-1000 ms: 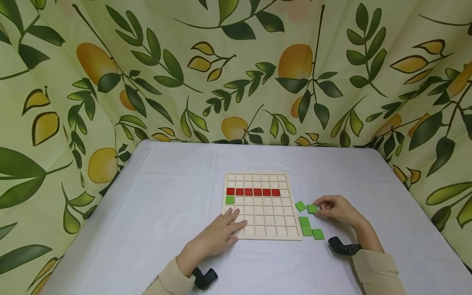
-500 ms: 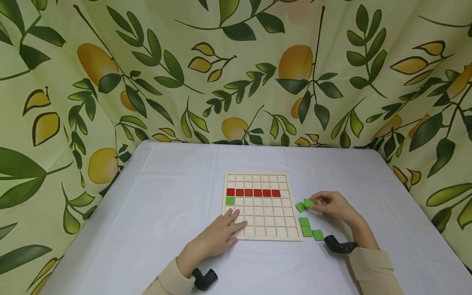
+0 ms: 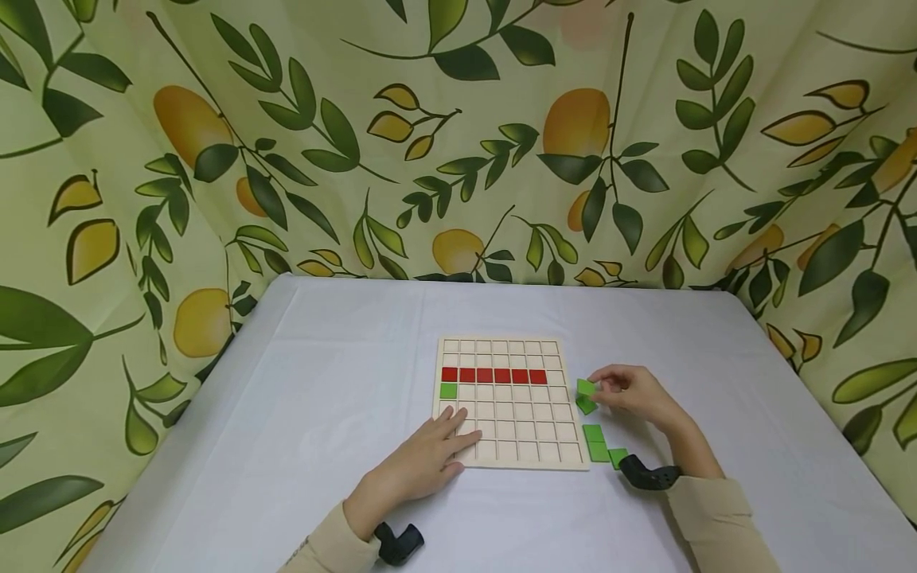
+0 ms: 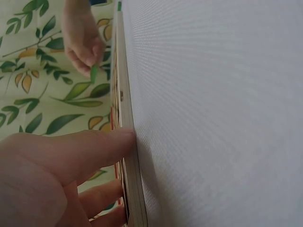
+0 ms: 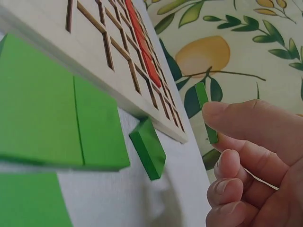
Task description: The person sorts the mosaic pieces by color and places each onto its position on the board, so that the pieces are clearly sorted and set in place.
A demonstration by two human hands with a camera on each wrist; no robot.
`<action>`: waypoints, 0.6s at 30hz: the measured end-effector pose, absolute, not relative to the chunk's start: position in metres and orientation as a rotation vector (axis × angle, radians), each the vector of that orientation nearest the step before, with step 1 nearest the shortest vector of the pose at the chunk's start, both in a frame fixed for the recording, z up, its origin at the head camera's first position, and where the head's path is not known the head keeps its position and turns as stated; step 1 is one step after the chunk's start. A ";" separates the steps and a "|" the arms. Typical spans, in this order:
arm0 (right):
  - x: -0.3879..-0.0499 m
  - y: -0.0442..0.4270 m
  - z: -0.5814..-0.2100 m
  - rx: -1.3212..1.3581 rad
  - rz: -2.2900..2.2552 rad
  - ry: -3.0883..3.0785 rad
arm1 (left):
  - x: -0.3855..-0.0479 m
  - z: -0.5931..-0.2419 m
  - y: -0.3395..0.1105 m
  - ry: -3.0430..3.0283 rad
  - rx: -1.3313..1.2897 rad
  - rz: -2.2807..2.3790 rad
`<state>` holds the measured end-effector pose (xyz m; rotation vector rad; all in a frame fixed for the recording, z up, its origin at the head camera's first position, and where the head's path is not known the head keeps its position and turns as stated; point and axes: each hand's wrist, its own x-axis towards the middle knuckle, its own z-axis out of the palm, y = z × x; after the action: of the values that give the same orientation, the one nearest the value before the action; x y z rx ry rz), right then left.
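Observation:
Between thumb and finger, my right hand (image 3: 634,391) pinches a green square tile (image 5: 207,113), raised off the table just right of the wooden grid board (image 3: 516,454). Below that tile lies another loose green tile (image 5: 149,147), beside the board's edge. My left hand (image 3: 423,455) rests on the board's near left corner with fingers spread; in the left wrist view its thumb touches the board's side. A row of red tiles (image 3: 485,376) fills most of one grid row. One green tile (image 3: 448,391) sits in the leftmost cell of the row below.
Nearer me, two green tiles (image 3: 596,443) touch along the board's right side, and another green tile (image 3: 618,458) lies partly behind the right wrist's black device (image 3: 648,475). A white cloth (image 3: 344,358) covers the table. A leaf-and-fruit patterned curtain (image 3: 458,159) hangs around it.
My right hand has lifted the green tile and carried it left and away from me, to the board's right edge. The left hand stays in place.

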<state>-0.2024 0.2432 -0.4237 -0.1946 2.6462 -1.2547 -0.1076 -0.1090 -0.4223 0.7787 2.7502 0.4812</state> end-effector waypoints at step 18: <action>-0.207 0.215 -0.424 -0.292 -1.289 2.616 | -0.107 -0.421 -0.109 2.759 0.786 0.467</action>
<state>-0.2071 0.2149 -0.4240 -0.2920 2.6158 -1.2891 -0.1072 -0.1090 -0.4214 0.7864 2.7586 0.4674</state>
